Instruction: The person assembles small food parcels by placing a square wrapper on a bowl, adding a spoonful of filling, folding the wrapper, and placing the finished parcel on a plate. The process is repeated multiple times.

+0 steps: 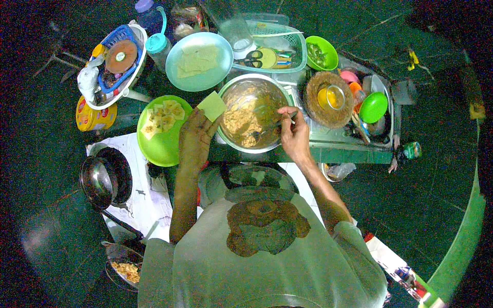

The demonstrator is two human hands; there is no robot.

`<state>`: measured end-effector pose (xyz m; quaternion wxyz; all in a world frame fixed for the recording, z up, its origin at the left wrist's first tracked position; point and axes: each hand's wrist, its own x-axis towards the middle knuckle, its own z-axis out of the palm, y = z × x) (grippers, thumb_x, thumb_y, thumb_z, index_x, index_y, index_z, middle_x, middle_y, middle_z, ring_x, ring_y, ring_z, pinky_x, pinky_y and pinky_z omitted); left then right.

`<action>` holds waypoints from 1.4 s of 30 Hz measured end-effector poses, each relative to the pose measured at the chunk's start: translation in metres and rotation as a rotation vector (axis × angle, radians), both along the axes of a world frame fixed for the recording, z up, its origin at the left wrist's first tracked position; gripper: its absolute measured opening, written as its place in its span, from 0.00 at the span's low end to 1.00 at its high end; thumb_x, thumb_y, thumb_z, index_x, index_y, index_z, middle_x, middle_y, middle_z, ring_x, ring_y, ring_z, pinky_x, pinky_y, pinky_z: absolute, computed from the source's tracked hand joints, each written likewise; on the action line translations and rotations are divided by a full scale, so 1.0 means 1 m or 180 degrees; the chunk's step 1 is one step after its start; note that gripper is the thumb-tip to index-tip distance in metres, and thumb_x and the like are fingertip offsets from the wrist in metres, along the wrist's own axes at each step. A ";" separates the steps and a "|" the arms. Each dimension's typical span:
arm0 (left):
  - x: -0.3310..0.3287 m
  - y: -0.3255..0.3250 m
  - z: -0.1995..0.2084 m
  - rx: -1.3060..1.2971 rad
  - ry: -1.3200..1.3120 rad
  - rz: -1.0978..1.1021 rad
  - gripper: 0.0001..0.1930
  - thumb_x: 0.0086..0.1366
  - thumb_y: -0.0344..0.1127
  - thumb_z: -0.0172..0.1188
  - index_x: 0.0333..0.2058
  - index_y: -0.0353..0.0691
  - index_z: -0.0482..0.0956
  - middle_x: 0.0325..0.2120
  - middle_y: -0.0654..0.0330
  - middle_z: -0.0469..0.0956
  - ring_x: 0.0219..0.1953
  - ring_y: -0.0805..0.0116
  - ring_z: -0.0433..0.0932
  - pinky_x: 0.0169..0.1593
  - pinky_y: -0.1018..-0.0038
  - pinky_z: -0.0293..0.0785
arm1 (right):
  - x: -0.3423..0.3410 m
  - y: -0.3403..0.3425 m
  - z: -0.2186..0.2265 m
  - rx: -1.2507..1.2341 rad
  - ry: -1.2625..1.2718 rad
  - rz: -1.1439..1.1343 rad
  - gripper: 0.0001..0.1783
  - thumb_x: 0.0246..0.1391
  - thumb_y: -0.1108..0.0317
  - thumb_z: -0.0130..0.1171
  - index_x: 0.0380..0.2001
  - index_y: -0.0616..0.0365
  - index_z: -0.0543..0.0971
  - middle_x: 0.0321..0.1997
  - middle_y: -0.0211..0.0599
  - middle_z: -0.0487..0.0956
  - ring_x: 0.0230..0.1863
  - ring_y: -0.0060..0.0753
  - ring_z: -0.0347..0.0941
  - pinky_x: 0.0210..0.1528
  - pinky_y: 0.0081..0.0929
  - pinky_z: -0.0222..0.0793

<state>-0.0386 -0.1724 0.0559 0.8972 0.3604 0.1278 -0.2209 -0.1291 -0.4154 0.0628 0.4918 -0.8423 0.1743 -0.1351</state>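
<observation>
A thin square dough wrapper [212, 106] is pinched in the fingers of my left hand [194, 137], beside the left rim of a metal bowl [284, 95]. Pale, lumpy filling [237, 114] lies in the bowl, mostly toward its left side. My right hand [294, 134], at the bowl's right rim, grips a spoon [257, 135] whose end rests down in the filling. Left of my left hand, a green plate [159, 152] carries several wrappers with filling on them [163, 118]. Behind, more flat wrappers [197, 62] lie on a light blue plate [177, 49].
A basket [303, 51] with scissors stands at the back, near a green bowl [322, 53] of chopped greens. To the right, a glass of yellow liquid [331, 97] sits on a round brown mat [321, 117]. A dark pan [99, 181] and yellow tub [96, 114] are at left.
</observation>
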 end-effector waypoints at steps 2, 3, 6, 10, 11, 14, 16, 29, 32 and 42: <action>0.000 -0.002 -0.003 -0.0042 -0.0079 0.0018 0.16 0.71 0.32 0.52 0.52 0.29 0.67 0.50 0.52 0.75 0.56 0.58 0.76 0.64 0.55 0.72 | -0.002 -0.006 -0.022 0.0452 -0.0040 -0.0202 0.07 0.70 0.69 0.48 0.45 0.57 0.74 0.28 0.30 0.76 0.23 0.19 0.71 0.24 0.20 0.68; 0.000 -0.003 -0.001 -0.0006 -0.0066 -0.0004 0.16 0.71 0.32 0.52 0.53 0.29 0.67 0.50 0.52 0.75 0.56 0.58 0.76 0.64 0.56 0.72 | -0.003 -0.009 -0.026 0.0693 -0.0043 -0.0297 0.07 0.70 0.68 0.47 0.44 0.57 0.74 0.29 0.31 0.77 0.23 0.19 0.72 0.25 0.20 0.69; 0.003 -0.009 0.011 0.0186 0.0045 -0.0115 0.17 0.72 0.33 0.51 0.55 0.28 0.65 0.51 0.52 0.74 0.55 0.59 0.76 0.64 0.57 0.72 | 0.002 -0.011 0.002 0.1684 0.0035 -0.0615 0.09 0.71 0.65 0.48 0.45 0.56 0.75 0.32 0.33 0.78 0.24 0.22 0.72 0.27 0.21 0.69; 0.002 -0.019 0.006 0.0025 -0.0033 -0.0271 0.21 0.72 0.32 0.50 0.58 0.27 0.63 0.54 0.50 0.73 0.56 0.57 0.76 0.63 0.60 0.73 | 0.013 -0.030 0.052 0.1694 -0.0658 -0.0333 0.11 0.70 0.61 0.51 0.46 0.56 0.74 0.32 0.32 0.79 0.26 0.21 0.73 0.28 0.21 0.69; 0.000 -0.021 0.011 -0.0104 -0.0097 -0.0303 0.22 0.71 0.32 0.50 0.59 0.26 0.62 0.55 0.49 0.73 0.56 0.56 0.76 0.63 0.61 0.74 | 0.018 -0.027 0.069 0.1459 -0.0836 -0.0415 0.11 0.70 0.62 0.50 0.46 0.57 0.74 0.31 0.33 0.79 0.26 0.21 0.73 0.28 0.20 0.67; 0.008 -0.034 0.023 -0.0212 -0.0142 -0.0932 0.21 0.69 0.29 0.52 0.58 0.27 0.66 0.55 0.49 0.74 0.56 0.57 0.76 0.61 0.60 0.76 | 0.021 -0.015 0.121 0.1133 -0.1364 -0.0421 0.09 0.71 0.66 0.48 0.47 0.59 0.71 0.33 0.36 0.78 0.26 0.23 0.72 0.30 0.20 0.69; 0.004 -0.040 0.060 -0.0163 -0.0190 -0.1005 0.21 0.68 0.28 0.53 0.58 0.27 0.67 0.55 0.49 0.74 0.57 0.57 0.76 0.62 0.60 0.75 | 0.019 -0.007 0.141 0.0624 -0.1700 -0.0245 0.08 0.70 0.69 0.47 0.47 0.60 0.70 0.34 0.39 0.78 0.27 0.24 0.73 0.31 0.22 0.71; 0.002 -0.057 0.072 -0.0110 -0.0884 -0.1242 0.20 0.67 0.25 0.55 0.57 0.27 0.68 0.55 0.51 0.74 0.56 0.61 0.76 0.63 0.60 0.75 | -0.002 -0.006 0.135 -0.1145 -0.2413 0.0314 0.03 0.65 0.76 0.50 0.40 0.61 0.72 0.32 0.42 0.83 0.36 0.38 0.82 0.43 0.33 0.77; 0.002 -0.056 0.074 -0.0307 -0.0890 -0.1268 0.20 0.67 0.24 0.54 0.57 0.28 0.69 0.55 0.52 0.74 0.56 0.61 0.76 0.63 0.61 0.75 | -0.002 -0.008 0.132 -0.1160 -0.2448 0.0337 0.03 0.64 0.77 0.51 0.40 0.61 0.73 0.33 0.42 0.83 0.37 0.39 0.82 0.44 0.34 0.77; 0.006 -0.060 0.082 -0.0198 -0.0708 -0.1223 0.19 0.68 0.24 0.54 0.58 0.30 0.69 0.55 0.54 0.74 0.56 0.62 0.76 0.64 0.61 0.74 | 0.000 -0.008 0.146 -0.1527 -0.2572 0.0313 0.08 0.61 0.82 0.50 0.41 0.61 0.73 0.36 0.44 0.83 0.37 0.41 0.82 0.45 0.35 0.78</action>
